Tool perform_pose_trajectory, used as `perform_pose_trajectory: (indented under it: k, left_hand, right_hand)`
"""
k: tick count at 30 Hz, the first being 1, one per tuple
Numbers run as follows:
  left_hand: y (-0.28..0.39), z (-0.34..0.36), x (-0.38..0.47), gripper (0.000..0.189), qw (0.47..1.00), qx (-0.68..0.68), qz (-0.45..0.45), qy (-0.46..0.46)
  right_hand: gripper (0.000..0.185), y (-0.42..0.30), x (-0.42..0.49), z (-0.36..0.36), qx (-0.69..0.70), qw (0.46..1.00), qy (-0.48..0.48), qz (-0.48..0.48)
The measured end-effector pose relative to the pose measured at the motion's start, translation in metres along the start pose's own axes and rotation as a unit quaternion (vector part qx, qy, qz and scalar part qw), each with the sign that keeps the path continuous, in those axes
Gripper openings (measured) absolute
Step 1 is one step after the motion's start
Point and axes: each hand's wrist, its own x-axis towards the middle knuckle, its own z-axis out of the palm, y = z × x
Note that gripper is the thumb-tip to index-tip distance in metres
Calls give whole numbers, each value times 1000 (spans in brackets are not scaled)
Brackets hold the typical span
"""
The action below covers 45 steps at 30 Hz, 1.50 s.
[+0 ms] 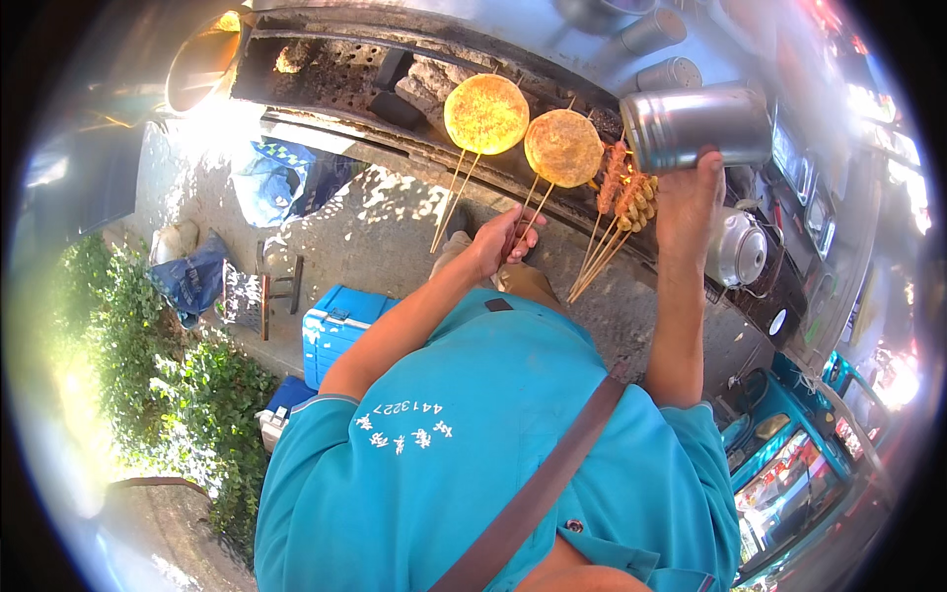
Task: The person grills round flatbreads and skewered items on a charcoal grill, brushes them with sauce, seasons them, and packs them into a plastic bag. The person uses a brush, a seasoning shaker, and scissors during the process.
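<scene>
My left hand (510, 235) holds the two thin wooden sticks of a round browned flatbread (564, 148), which lies over a long charcoal grill (414, 144). A second flatbread (486, 113) on two sticks rests to its left, its sticks sticking out over the grill's front edge. My right hand (692, 185) grips a shiny metal canister (695, 127), tilted on its side above the grill's right part; its open or perforated end cannot be made out. Beneath and left of the canister lie meat skewers (612, 177) and skewers of yellowish folded pieces (638, 213), with small flames beside them.
A metal kettle (737, 248) stands right of my right forearm. Metal shaker tins (669, 74) stand behind the grill. Dark charcoal blocks (396, 109) lie in the grill's left part. On the ground at left are a blue cooler box (340, 333), a small stool (264, 296) and bags (196, 274).
</scene>
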Motion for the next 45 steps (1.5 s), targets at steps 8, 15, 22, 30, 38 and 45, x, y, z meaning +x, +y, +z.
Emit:
perform_pose_trajectory:
  k: [8, 15, 22, 30, 38, 45]
  left_hand:
    - [-14, -1, -17, 48, 995, 89, 35, 39]
    - [8, 38, -52, 26, 970, 180, 135, 92]
    - [96, -36, -82, 24, 889, 246, 254, 290]
    - [110, -78, -88, 38, 747, 462, 269, 395]
    - [-37, 34, -48, 43, 863, 399, 253, 181]
    - [-82, 90, 33, 36, 991, 130, 39, 2]
  right_hand:
    - [50, 10, -10, -26, -181, 977, 63, 96]
    - [51, -78, 49, -66, -62, 991, 107, 59]
    - [69, -102, 113, -150, -724, 681, -9, 104]
    - [58, -21, 167, -165, -889, 440, -114, 61]
    - [51, -48, 197, -166, -809, 575, -110, -54]
    - [44, -80, 223, -167, -810, 559, -126, -125]
